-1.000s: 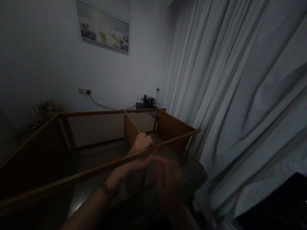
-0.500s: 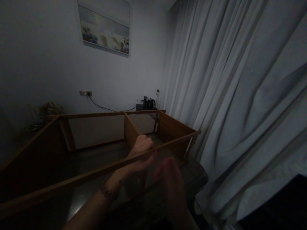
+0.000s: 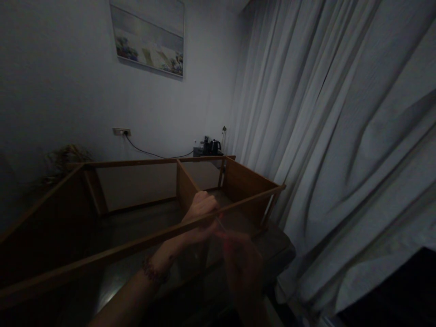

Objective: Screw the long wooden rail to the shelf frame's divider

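Note:
A long wooden cabinet frame lies before me, open on top, with a divider panel across its inside. My left hand is wrapped around the front rail where the divider meets it, fingers behind the rail and thumb in front. Just below and to the right, my right hand is closed on a thin, light-coloured rod. The rod points up and left to the rail beside my left thumb. Dim light and blur hide its exact kind and tip.
Behind the frame, a black kettle stands on a small dark stand. A cable runs to a wall socket. Long pale curtains hang on the right. A dry-looking plant is at the left.
My right hand has turned and closed in toward the rail; the thin rod now shows between its fingers and the rail. My left hand stays in place.

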### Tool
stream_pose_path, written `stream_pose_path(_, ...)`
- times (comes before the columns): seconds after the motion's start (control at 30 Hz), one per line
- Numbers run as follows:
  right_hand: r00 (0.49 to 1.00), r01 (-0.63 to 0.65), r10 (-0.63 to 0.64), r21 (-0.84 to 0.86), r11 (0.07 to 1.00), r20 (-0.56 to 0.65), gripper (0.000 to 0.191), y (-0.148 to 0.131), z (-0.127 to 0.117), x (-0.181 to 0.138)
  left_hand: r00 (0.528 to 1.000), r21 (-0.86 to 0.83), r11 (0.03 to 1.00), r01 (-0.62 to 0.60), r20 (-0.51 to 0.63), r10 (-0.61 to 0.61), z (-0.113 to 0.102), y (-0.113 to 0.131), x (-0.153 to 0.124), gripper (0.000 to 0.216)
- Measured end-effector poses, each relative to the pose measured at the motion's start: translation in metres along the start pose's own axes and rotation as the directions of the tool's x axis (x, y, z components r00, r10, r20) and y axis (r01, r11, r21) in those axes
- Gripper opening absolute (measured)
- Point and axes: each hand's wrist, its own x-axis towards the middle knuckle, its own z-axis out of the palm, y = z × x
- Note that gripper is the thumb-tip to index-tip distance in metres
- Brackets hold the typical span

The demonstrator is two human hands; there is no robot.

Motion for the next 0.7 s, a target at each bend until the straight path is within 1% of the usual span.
stream_pose_path(0.1,1.0,-0.018,0.018,-0.028,0.999,-0.004,0.014,0.003,-0.001,-0.001,0.999,0.007,0.999,-0.034,-0.016,0.034,-0.001,0.001,0.001,0.018)
stream_pose_path(0.17,1.0,0.012,-0.012,-0.044,0.999,-0.007,0.013,0.009,-0.002,-0.003,0.998,0.014,0.998,-0.057,-0.031,0.057,-0.001,0.001,0.001,0.016)
stream_pose_path(0.3,0.992,0.128,-0.13,-0.14,0.982,-0.003,0.019,0.022,-0.009,-0.003,0.996,0.037,0.997,-0.07,-0.049,0.072,0.0,0.0,0.002,0.013)
stream_pose_path(0.43,0.991,0.132,-0.128,-0.152,0.98,0.032,0.016,0.025,-0.017,0.005,0.994,0.037,0.996,-0.079,-0.072,0.082,0.002,0.0,0.002,0.011)
stream_pose_path(0.47,0.989,0.15,-0.145,-0.168,0.974,0.044,0.016,0.024,-0.019,0.007,0.993,0.038,0.996,-0.085,-0.073,0.088,0.003,-0.001,0.002,0.011)
stream_pose_path(0.6,0.956,0.293,-0.286,-0.319,0.901,0.07,0.02,0.024,-0.023,0.013,0.991,0.032,0.994,-0.104,-0.079,0.106,0.003,-0.001,0.002,0.014)
stream_pose_path(0.7,0.941,0.334,-0.329,-0.404,0.851,0.084,0.025,0.027,-0.024,0.011,0.989,0.031,0.993,-0.114,-0.086,0.117,0.002,-0.001,0.002,0.013)
